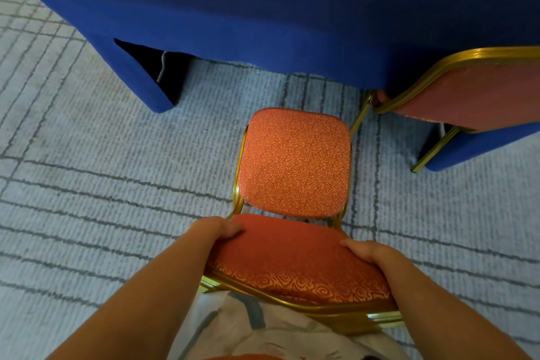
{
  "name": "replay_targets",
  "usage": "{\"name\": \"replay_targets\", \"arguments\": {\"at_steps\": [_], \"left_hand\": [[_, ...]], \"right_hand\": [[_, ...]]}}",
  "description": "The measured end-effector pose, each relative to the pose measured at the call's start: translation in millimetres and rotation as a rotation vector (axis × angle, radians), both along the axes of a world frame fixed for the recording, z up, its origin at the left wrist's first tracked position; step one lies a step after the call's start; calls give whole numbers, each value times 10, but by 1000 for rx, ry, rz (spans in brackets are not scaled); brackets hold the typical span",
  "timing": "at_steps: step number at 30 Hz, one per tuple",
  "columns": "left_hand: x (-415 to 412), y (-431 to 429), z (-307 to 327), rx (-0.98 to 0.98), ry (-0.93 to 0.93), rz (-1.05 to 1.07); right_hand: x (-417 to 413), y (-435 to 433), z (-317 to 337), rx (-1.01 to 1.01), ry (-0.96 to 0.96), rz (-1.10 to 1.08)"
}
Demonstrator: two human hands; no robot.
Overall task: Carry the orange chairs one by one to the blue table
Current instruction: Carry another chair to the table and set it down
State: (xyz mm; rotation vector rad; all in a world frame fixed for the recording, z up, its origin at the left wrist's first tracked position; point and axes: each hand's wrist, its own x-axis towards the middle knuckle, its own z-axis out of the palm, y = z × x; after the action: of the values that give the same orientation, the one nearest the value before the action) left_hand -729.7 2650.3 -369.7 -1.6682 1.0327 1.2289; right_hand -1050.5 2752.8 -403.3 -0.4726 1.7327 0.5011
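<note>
An orange patterned chair [295, 161] with a gold metal frame is right in front of me, its seat pointing toward the blue table [263, 9]. My left hand [217, 228] grips the left side of its padded backrest top. My right hand [365, 250] grips the right side of the same backrest. The blue-draped table spans the top of the view, a short gap of carpet away from the chair's seat. A second orange chair [479, 90] stands at the right, its backrest against the table's cloth.
Pale blue-grey carpet [102, 184] with dark grid lines covers the floor. The table's cloth has an open slit [157, 67] at the left corner showing a dark underside. The second chair's gold legs [432, 149] reach the floor at the right.
</note>
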Motion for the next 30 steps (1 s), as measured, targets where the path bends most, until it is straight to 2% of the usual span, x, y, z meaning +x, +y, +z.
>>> {"name": "replay_targets", "arguments": {"at_steps": [7,12,17,26,30], "left_hand": [[13,-182,176,30,26,-34],[59,-391,310,-42,36,-64],[2,-625,451,-9,45,11],[-187,-1399,542,-50,71,32],[-366,-1899,506,-74,84,72]], "right_hand": [[107,-137,172,-30,-73,-51],[94,-393,383,-31,-117,-71],[70,-629,538,-20,-97,-29],[-121,-1449,597,-60,-73,-9],[-298,-1918,491,-140,-58,-31]]}}
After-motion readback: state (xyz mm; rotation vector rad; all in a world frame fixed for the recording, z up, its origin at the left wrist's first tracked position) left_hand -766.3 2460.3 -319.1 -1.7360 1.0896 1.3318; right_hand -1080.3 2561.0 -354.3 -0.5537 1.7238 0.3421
